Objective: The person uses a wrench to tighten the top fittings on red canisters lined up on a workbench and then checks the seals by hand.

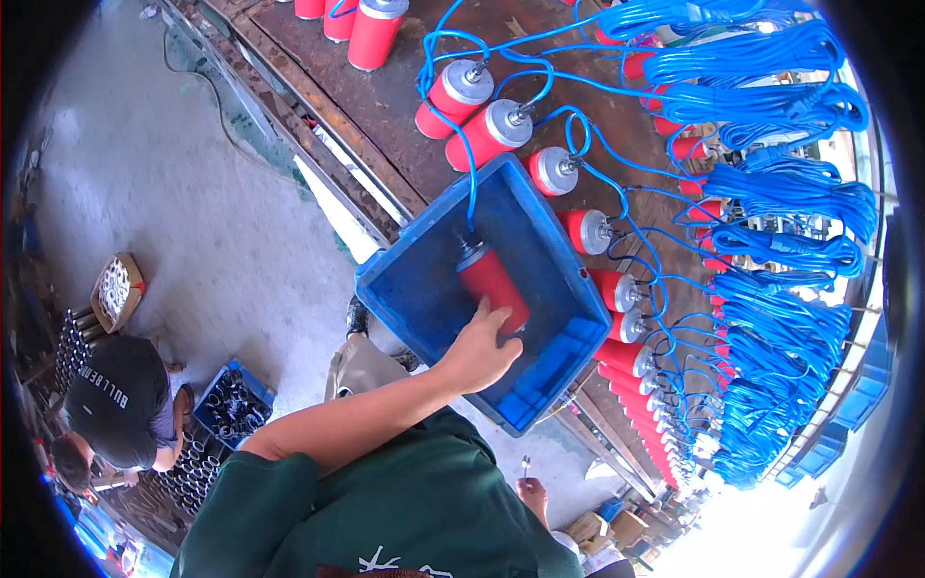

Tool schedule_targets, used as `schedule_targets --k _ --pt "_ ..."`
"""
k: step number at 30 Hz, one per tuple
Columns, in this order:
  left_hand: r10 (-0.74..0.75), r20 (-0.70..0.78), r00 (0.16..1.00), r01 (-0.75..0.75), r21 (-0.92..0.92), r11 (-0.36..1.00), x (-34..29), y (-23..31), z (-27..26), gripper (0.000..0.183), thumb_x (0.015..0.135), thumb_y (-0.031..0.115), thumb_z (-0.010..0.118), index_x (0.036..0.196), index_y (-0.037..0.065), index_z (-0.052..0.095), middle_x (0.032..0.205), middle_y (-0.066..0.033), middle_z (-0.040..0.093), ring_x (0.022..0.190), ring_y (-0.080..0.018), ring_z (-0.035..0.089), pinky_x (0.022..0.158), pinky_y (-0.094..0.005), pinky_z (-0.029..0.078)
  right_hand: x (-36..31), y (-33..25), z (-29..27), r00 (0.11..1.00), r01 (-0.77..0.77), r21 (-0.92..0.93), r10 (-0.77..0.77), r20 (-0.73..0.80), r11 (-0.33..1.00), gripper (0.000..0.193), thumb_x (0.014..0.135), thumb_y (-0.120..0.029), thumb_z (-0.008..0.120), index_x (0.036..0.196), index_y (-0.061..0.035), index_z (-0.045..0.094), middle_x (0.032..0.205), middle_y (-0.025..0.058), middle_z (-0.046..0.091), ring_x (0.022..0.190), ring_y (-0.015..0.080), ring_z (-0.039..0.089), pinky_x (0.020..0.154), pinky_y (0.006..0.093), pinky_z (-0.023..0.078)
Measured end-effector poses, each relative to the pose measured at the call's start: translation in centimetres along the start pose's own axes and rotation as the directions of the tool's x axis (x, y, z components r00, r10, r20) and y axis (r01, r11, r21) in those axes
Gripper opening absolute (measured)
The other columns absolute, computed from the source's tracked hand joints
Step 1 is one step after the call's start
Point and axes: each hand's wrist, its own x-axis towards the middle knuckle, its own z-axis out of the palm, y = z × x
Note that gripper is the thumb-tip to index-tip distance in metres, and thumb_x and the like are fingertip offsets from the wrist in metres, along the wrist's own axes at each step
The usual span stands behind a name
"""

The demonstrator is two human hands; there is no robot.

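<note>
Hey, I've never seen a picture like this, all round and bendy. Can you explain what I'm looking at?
There's no robot here, just a person's two bare hands. The one picture comes from a wide fisheye camera on their head, looking down, so straight edges bend. The left hand is in a blue tray, touching a red cylinder with a blue cord; I can't tell whether it grips. The right hand, lower down, has a small thin thing, too tiny to identify. More red cylinders line the brown bench, with bundles of blue cable at the right. Another person is at far left.
</note>
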Motion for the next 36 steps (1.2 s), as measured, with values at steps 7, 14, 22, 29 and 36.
schedule_targets --k 7,14,22,29,36 --pt "0.044 0.000 0.999 -0.044 0.074 0.996 0.3 -0.6 -0.1 0.066 0.097 0.027 0.068 0.155 -0.002 0.053 0.169 -0.0396 0.026 0.124 -0.0394 0.069 0.106 -0.0379 0.051 -1.5 -2.4 0.1 0.998 -0.037 0.023 0.036 0.048 0.999 0.040 0.096 -0.044 0.071 0.103 -0.0047 0.075 0.071 0.0093 0.074 0.067 0.0208 0.073 0.064 0.0374 0.054" --pt "-0.004 0.036 0.999 0.005 -0.016 1.000 0.1 0.4 -0.6 0.066 0.097 0.026 0.068 0.155 -0.001 0.053 0.170 -0.0389 0.025 0.122 -0.0391 0.070 0.106 -0.0375 0.051 0.3 -4.4 -0.7 0.996 -0.001 0.112 -0.010 0.093 0.994 0.038 0.099 -0.042 0.071 0.107 -0.0048 0.074 0.072 0.0071 0.072 0.067 0.0181 0.070 0.064 0.0373 0.052" --pt "0.058 0.009 0.998 -0.059 0.064 0.996 0.6 -0.9 0.0 0.066 0.097 0.027 0.069 0.155 -0.001 0.053 0.171 -0.0379 0.024 0.102 -0.0319 0.074 0.100 -0.0375 0.053 -0.2 -6.0 -0.1 0.994 -0.011 0.156 -0.006 0.107 0.988 0.036 0.099 -0.040 0.072 0.105 -0.0045 0.074 0.073 0.0060 0.072 0.067 0.0166 0.070 0.063 0.0352 0.052" --pt "0.003 0.033 0.999 -0.003 -0.009 1.000 0.3 -0.1 -0.2 0.064 0.097 0.026 0.068 0.154 -0.001 0.055 0.171 -0.0375 0.024 0.085 -0.0246 0.070 0.094 -0.0361 0.055 -0.3 -5.1 0.7 0.995 -0.007 0.115 -0.005 0.104 0.993 0.036 0.099 -0.041 0.073 0.104 -0.0055 0.075 0.073 0.0072 0.074 0.068 0.0179 0.071 0.064 0.0364 0.053" --pt "-0.002 0.026 1.000 0.002 -0.010 1.000 0.3 0.0 -0.4 0.064 0.097 0.027 0.068 0.154 0.000 0.056 0.172 -0.0369 0.023 0.086 -0.0240 0.070 0.093 -0.0355 0.055 -0.1 -5.5 0.7 0.994 -0.029 0.129 0.016 0.106 0.991 0.037 0.099 -0.042 0.072 0.103 -0.0053 0.076 0.075 0.0082 0.075 0.069 0.0186 0.071 0.066 0.0371 0.053"
